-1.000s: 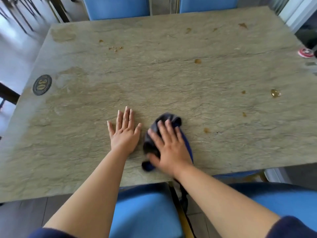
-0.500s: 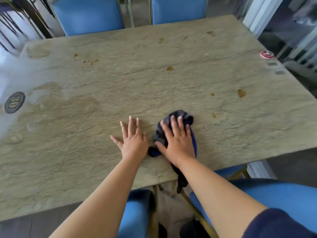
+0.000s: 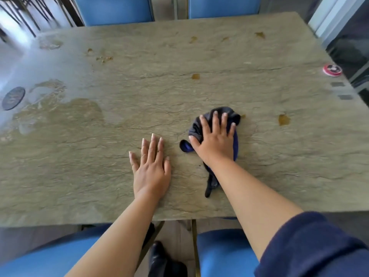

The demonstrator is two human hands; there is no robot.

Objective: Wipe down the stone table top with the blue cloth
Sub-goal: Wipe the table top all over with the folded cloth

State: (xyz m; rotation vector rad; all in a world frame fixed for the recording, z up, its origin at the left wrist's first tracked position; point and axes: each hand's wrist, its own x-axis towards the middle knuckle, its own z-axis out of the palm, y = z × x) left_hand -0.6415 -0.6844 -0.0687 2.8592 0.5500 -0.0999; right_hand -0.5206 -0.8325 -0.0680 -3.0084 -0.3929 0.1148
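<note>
Several brown spills still dot the stone table top (image 3: 199, 92), where the flat left hand (image 3: 152, 169) braces near the edge, the right hand (image 3: 216, 141) presses spread fingers on the bunched blue cloth (image 3: 227, 113), and its trailing tail could smear residue.

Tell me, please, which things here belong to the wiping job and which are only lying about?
Belong to the job:
blue cloth under the right hand
stone table top
brown spots
left hand, flat on the table

Only lying about:
red round disc
dark round number plate
blue chairs
</note>
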